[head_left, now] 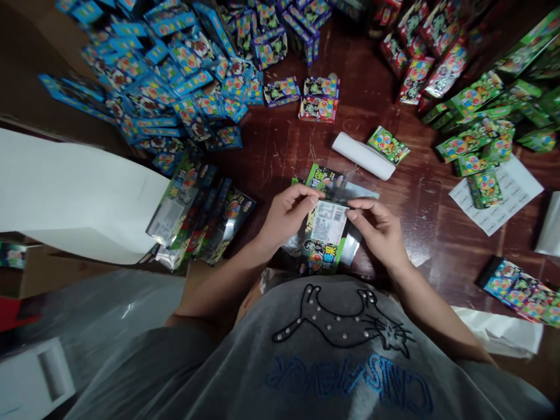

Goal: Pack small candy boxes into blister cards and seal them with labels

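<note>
In front of my body lies a printed candy packet [321,259], black and green with bright lettering. A white label [329,222] with printed text and a barcode covers its upper part. My left hand [286,219] pinches at the label's upper left corner, thumb against forefinger. At the upper right corner my right hand [380,231] pinches in the same way. Whether the fingertips grip only the label or the packet's edge too, I cannot tell. Beneath and behind it, another packet [326,178] with black and green print lies on the dark red table [280,151].
Blue candy boxes [175,76] are heaped at the back left, with purple ones [271,46] beside them. Red boxes [415,76] and green boxes [472,140] lie at right. A white roll [363,156], flat packets [201,216] and a label sheet [516,186] are nearby.
</note>
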A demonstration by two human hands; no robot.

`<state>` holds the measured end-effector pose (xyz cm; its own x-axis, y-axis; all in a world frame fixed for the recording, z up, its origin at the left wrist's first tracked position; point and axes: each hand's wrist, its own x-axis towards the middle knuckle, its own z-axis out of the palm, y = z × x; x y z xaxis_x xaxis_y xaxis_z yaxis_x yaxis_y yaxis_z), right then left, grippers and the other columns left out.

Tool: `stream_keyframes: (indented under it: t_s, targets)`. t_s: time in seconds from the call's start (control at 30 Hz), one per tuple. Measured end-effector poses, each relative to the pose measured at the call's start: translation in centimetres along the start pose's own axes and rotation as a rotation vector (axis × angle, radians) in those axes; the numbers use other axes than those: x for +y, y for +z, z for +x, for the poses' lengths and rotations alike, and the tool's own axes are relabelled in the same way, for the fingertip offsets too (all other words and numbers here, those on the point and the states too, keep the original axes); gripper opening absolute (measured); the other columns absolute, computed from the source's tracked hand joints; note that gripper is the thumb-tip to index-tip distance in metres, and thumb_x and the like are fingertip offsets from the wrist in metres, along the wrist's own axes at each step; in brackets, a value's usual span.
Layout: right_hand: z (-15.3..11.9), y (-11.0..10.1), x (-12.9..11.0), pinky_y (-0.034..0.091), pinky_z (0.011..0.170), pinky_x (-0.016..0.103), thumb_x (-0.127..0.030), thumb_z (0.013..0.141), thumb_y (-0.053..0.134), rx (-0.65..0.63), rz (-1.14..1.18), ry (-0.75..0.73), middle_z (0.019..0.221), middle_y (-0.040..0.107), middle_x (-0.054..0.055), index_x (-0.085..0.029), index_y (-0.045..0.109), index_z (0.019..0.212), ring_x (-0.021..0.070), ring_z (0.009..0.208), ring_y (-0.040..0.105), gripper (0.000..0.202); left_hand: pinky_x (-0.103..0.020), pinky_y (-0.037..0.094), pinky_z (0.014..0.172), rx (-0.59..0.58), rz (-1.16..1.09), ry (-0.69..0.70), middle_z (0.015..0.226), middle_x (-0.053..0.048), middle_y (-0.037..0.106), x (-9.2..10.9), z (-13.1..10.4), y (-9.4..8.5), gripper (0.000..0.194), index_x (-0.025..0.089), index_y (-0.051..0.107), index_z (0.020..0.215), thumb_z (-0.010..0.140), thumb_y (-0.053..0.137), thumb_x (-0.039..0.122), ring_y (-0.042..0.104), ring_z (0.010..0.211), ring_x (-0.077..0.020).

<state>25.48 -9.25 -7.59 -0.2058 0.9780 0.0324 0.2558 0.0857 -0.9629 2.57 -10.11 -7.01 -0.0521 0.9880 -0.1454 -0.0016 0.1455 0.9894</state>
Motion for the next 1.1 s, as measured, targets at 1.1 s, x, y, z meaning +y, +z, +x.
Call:
stream_keyframes:
  t_s: [1.1]
  targets:
    - [3.9,-2.3,-1.4,0.063,0.082,0.03,-0.04,0.089,0.089,-0.245,0.138,0.07,0.097,0.084,0.0,-0.028,0.083,0.099,0.0153,0.086,0.077,0.017,-0.027,0.054,0.072,-0.281,0.14,-0.259,0.087,-0.005,0.083,3.1,4.4,-2.1,0.028,0.018,0.084,0.087,0.082,0.086,0.045,0.073,0.077,-0.0155]
